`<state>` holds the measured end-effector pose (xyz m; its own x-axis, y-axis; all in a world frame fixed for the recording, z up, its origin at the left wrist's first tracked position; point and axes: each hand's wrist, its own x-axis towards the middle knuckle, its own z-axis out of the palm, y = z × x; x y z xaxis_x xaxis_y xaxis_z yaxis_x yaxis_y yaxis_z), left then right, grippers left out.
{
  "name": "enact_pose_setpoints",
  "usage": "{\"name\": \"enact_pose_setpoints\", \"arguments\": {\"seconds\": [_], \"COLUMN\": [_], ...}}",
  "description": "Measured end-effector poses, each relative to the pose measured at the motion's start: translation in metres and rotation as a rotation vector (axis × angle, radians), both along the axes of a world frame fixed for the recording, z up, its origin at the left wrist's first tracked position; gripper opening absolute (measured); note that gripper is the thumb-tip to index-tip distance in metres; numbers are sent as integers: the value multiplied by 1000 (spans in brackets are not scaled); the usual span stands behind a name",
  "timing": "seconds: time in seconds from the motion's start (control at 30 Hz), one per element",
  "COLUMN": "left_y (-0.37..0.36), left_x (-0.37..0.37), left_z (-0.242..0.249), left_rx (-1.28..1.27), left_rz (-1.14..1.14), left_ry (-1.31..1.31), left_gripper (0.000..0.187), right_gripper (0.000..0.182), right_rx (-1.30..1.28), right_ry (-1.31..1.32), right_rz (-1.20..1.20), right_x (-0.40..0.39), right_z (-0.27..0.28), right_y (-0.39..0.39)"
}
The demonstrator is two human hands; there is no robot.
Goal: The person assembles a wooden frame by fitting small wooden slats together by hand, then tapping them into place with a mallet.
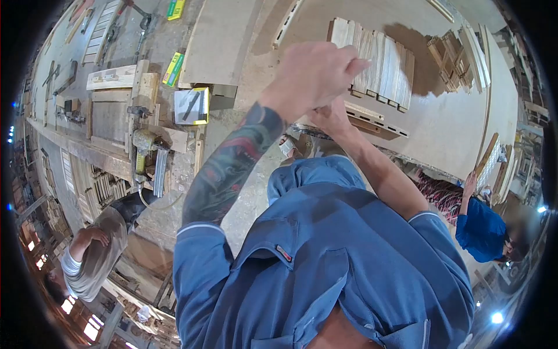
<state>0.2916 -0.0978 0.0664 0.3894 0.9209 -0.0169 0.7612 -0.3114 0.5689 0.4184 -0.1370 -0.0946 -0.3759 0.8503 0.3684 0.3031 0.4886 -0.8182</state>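
My left hand [317, 75], at the end of a tattooed forearm, is raised in front of me with its fingers curled closed. What it holds, if anything, is hidden. Directly below it is my right hand [332, 118], overlapped by the left, with its fingers out of sight. Just beyond both hands, a row of pale wooden slats [378, 61] lies side by side on the worktable [444, 125]. A slotted wooden strip [375, 119] rests along the near side of the slats, close to my right hand.
Crossed wood pieces [450, 61] lie at the table's far right. On the left bench are a nail gun [142, 154] with a hose, a wooden frame [110, 116] and a yellow-green box [173, 68]. One person [96, 250] is at left, another [482, 230] at right.
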Motion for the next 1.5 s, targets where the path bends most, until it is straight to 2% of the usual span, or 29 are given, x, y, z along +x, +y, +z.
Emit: {"name": "enact_pose_setpoints", "arguments": {"seconds": [0.07,0.17,0.23,0.27,0.33,0.4,0.5,0.6,0.63,0.7,0.73,0.77,0.83,0.87,0.9,0.97,1.0,1.03,1.1,1.13,1.17,1.23,1.4,1.5], "left_y": [-3,0,-5,-5,-2,-1,3,5,7,6,8,9,8,5,3,3,1,-1,1,5,7,2,5,5], "left_x": [-8,-3,-4,-5,-5,-4,-1,-4,-4,-3,2,6,12,14,16,19,18,18,17,17,16,15,16,16], "left_z": [-10,-1,-1,-2,-1,3,12,19,30,43,44,46,49,48,47,44,40,34,17,9,2,11,11,14], "left_rx": [23,40,61,67,45,8,-74,-7,1,8,51,97,75,39,42,-76,-73,19,113,151,188,153,151,106], "left_rz": [66,102,105,129,116,106,95,152,204,263,303,343,341,323,330,334,337,333,330,346,359,346,332,334], "left_ry": [-49,12,-9,-27,19,67,96,-49,-109,-171,-282,-395,-475,-550,-559,-564,-575,-589,-605,-623,-640,-627,-649,-611], "left_gripper": [34,32,32,32,34,37,42,46,47,47,48,49,48,46,46,46,46,46,47,48,49,48,45,41], "right_gripper": [22,19,21,19,32,51,62,69,69,75,71,71,59,47,47,41,32,32,28,27,27,25,30,31], "right_rx": [-67,55,-193,-233,-430,101,105,53,49,-244,-317,-308,-780,-864,-861,-1045,-944,-938,-549,-597,-598,-584,-567,-566], "right_ry": [25,-91,-307,-344,-643,-791,-905,-893,-893,-730,-662,-667,-428,-183,-195,317,378,369,493,544,545,142,106,-55], "right_rz": [3,-38,75,162,278,-260,-214,-105,-101,-240,-341,-333,-161,-83,-80,-160,-176,-177,-312,-277,-279,-183,-92,-93], "right_x": [-1,5,11,24,46,59,35,6,2,0,5,17,47,56,62,71,71,71,68,70,72,75,67,69], "right_z": [-7,-4,7,-30,-8,-25,-69,-111,-93,-53,-50,-53,-64,-33,-18,4,8,14,23,22,20,16,20,41], "right_y": [-8,-2,4,16,70,98,105,94,90,87,89,93,103,95,82,63,52,43,29,27,25,21,19,17]}}
